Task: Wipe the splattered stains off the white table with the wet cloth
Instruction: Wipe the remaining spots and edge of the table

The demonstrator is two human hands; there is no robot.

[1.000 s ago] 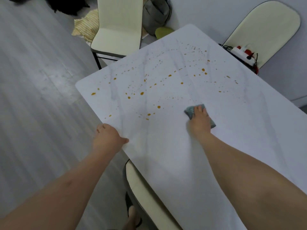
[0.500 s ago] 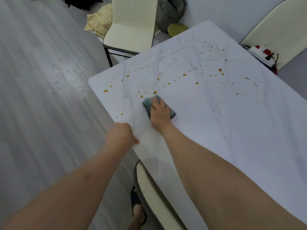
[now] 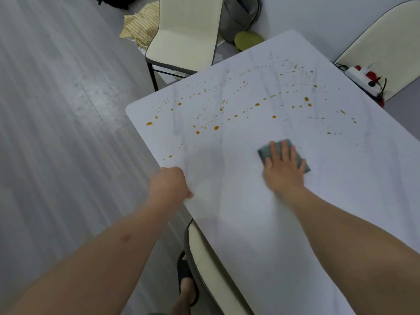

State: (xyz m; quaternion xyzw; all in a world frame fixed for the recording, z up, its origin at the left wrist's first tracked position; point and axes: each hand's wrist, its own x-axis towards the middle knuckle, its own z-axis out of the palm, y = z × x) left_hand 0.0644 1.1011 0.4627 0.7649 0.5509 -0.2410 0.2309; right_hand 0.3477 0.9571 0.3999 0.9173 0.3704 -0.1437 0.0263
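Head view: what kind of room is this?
Probably a home dining area: a white marble-look table with cream chairs around it, a bag on the grey plank floor, and a power strip behind.

right hand [image 3: 284, 171] flat on cloth [image 3: 263, 153], cloth on table [image 3: 261, 223]. left hand [image 3: 170, 185] at table's near-left edge, left of right hand, well apart from it. stains [image 3: 216, 128] scattered on table beyond both hands. chair [image 3: 186, 35] beyond table's far-left corner; another chair [image 3: 211, 264] tucked under table, below and between the arms. power strip [image 3: 361, 78] far right, beyond right hand.
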